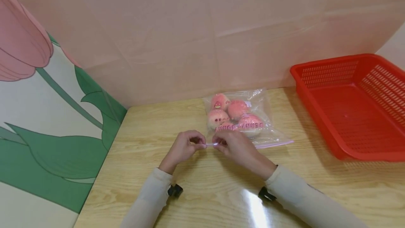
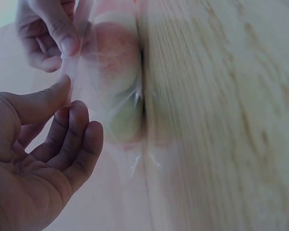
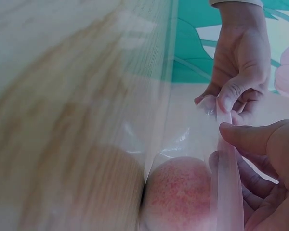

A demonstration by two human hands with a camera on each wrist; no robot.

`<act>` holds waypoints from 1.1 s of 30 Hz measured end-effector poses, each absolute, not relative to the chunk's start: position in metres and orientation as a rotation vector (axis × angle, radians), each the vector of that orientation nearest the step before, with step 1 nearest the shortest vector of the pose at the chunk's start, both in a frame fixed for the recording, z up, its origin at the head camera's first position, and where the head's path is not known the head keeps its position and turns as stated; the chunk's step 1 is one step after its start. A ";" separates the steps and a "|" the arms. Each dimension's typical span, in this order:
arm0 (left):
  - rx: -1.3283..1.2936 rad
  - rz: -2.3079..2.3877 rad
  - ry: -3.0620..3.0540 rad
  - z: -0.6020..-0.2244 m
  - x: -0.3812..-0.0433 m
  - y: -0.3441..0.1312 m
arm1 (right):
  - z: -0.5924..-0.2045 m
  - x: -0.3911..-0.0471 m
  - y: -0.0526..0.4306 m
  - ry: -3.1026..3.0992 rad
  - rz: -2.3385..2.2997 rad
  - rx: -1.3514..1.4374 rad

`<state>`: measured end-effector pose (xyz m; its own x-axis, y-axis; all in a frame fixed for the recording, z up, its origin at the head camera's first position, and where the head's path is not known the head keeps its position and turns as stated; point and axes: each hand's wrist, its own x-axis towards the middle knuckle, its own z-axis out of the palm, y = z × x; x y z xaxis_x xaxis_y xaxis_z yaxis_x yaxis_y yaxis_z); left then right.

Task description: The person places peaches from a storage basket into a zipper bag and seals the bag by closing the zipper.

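Note:
A clear zip bag (image 1: 269, 129) with pink printing lies flat on the table, holding several pink-and-cream peaches (image 1: 238, 109). Its pinkish zip edge (image 1: 275, 145) faces me. At the left end of that edge, my left hand (image 1: 186, 146) pinches the strip between thumb and fingertips. Close beside it, my right hand (image 1: 236, 147) pinches the same strip, a short stretch of it showing between the two hands. In the left wrist view a peach (image 2: 118, 57) shows through the plastic past the fingers. The right wrist view has another peach (image 3: 180, 195) near the zip strip (image 3: 227, 168).
A red plastic basket (image 1: 332, 122) with slatted sides stands on the right of the wooden table (image 1: 152, 126). A pinkish covering (image 1: 158, 45) rises behind the table's back edge. On the left is a panel with a tulip picture (image 1: 57, 150).

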<state>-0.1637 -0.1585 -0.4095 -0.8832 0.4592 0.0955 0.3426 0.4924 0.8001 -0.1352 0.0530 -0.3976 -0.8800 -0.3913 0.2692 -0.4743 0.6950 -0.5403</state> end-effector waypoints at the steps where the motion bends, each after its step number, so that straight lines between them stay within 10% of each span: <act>1: 0.701 1.350 2.601 -0.410 -0.164 -0.159 | -0.398 -0.135 0.053 -2.771 0.934 0.709; 33: 0.669 1.343 2.587 -0.408 -0.162 -0.159 | -0.396 -0.133 0.068 -2.754 0.910 0.691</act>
<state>-0.1622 -0.1585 -0.4082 -0.8891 0.4526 0.0691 0.3170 0.4996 0.8062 -0.1327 0.0679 -0.3958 -0.8805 -0.3768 0.2876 -0.4740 0.7083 -0.5232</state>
